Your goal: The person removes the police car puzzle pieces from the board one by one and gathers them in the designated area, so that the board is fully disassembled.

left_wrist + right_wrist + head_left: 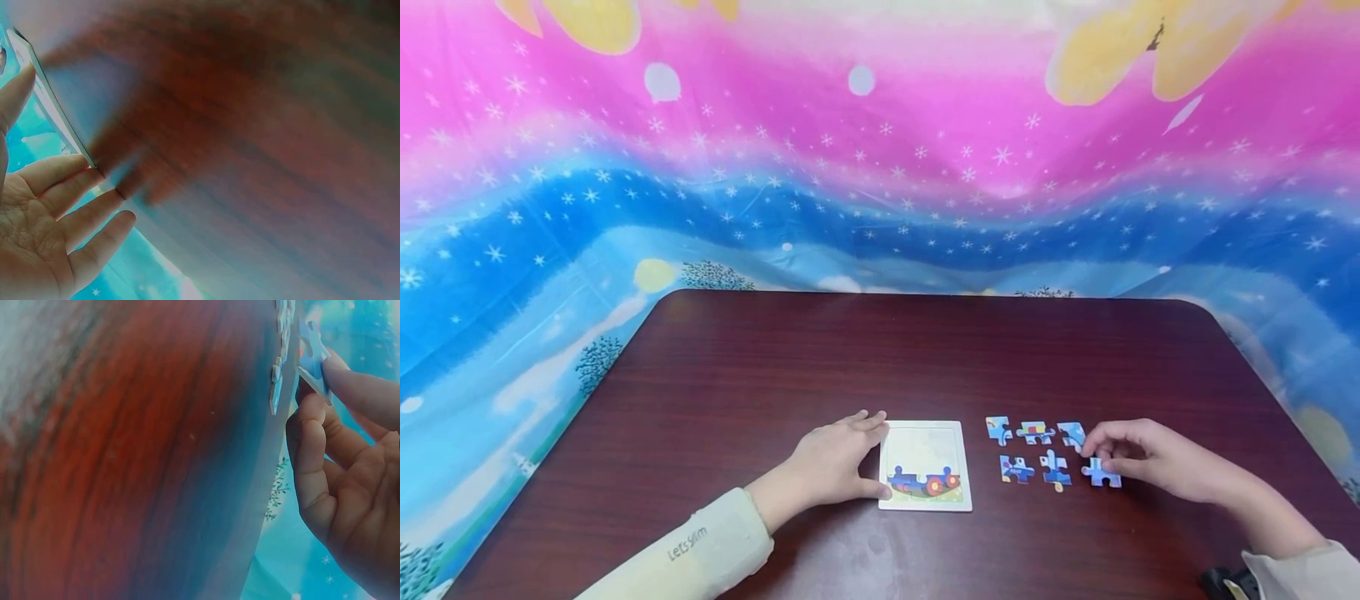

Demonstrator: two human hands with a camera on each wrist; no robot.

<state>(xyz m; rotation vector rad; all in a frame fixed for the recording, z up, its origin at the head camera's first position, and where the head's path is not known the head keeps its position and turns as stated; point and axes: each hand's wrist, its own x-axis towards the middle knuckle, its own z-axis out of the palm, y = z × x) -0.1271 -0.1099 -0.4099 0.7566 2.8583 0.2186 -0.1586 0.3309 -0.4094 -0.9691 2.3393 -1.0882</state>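
A square white puzzle tray [966,467] lies on the table, its lower part filled with joined pieces that show a colourful vehicle picture. Against the tray's left edge rests my left hand [831,462], fingers spread and fairly straight, the thumb at the lower left corner. To the right, loose puzzle pieces [1016,469] lie in two rows. My right hand [1168,462] pinches a light blue puzzle piece [315,359] between thumb and finger at the right end of the lower row. In the right wrist view that piece looks tilted, apart from the others.
The dark red-brown wooden table [820,358] has rounded far corners. A pink and blue patterned cloth [880,192] hangs behind it and at both sides. A small black object [1225,583] is by the right sleeve at the bottom edge.
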